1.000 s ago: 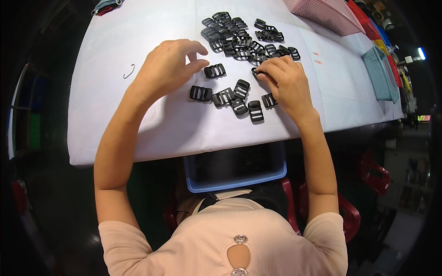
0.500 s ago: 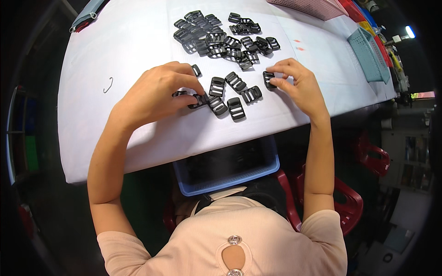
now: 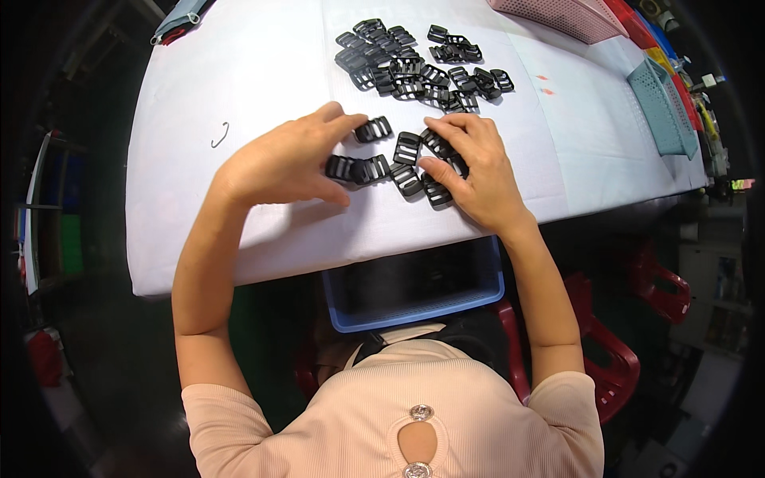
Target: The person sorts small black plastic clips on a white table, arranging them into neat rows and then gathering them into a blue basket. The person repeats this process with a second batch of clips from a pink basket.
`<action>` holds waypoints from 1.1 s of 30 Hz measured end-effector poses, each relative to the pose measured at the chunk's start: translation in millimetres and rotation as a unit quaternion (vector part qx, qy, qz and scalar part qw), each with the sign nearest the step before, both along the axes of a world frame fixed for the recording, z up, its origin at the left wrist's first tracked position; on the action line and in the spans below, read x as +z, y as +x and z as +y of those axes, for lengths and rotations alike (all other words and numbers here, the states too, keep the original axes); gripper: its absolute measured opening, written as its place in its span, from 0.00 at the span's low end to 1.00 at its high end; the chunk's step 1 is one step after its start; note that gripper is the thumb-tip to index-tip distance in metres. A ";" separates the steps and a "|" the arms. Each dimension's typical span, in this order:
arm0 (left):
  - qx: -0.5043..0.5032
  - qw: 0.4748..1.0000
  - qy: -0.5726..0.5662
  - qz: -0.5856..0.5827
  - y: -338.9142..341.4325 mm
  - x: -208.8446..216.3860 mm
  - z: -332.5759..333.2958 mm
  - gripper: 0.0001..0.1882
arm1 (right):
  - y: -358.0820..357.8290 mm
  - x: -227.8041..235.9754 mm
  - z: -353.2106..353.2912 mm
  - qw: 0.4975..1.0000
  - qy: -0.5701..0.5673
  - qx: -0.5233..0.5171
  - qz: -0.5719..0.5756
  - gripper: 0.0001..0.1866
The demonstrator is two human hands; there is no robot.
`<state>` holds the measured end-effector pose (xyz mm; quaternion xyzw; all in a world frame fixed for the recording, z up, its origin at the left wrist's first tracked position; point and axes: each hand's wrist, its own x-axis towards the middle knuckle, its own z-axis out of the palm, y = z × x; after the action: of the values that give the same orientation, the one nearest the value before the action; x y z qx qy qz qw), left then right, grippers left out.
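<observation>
Small black plastic strap buckles point(image 3: 407, 148) lie in a loose group near the table's front edge. On the left of that group, my left hand point(image 3: 279, 163) is open. Its thumb and fingers are spread around two touching buckles point(image 3: 356, 169), and one more buckle point(image 3: 373, 129) lies by its fingertips. My right hand point(image 3: 478, 171) rests over the group's right side, thumb and fingers apart. It touches buckles there and partly hides them; no firm grip shows. Farther back is a larger heap of black buckles point(image 3: 390, 60).
A thin bent wire hook point(image 3: 221, 135) lies on the white-covered table point(image 3: 263, 64) at left. At the right edge stands a teal basket point(image 3: 663, 111), with a pink basket point(image 3: 562, 17) farther back. A blue bin point(image 3: 414, 312) sits below the front edge, beside red chairs point(image 3: 610, 366).
My right hand has come left from a single buckle onto the small group. My left fingers have spread away from the buckle they were on. The whole view has shifted slightly.
</observation>
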<state>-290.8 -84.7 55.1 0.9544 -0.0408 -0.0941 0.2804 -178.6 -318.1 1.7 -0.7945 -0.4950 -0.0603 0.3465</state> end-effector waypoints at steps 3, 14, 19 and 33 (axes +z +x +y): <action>-0.008 0.999 -0.028 -0.013 -0.5 -3.8 -20.1 0.42 | -2.9 0.0 3.9 0.999 0.011 0.041 0.023 0.17; -0.042 0.986 -0.152 0.046 26.3 15.4 -40.5 0.12 | -0.1 26.2 -35.5 0.972 0.008 0.081 0.222 0.07; -0.025 0.947 0.102 -0.302 84.7 -18.2 -41.2 0.16 | 44.1 16.3 -4.8 0.991 0.013 -0.010 -0.132 0.08; -0.040 0.919 0.135 -0.368 77.8 -33.1 -50.9 0.11 | 51.2 20.8 -26.2 0.998 -0.023 -0.052 -0.034 0.08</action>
<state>-213.0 -135.6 22.0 0.9482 -0.1662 0.2475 0.1101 -127.5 -344.3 22.5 -0.8245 -0.4656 -0.0941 0.3075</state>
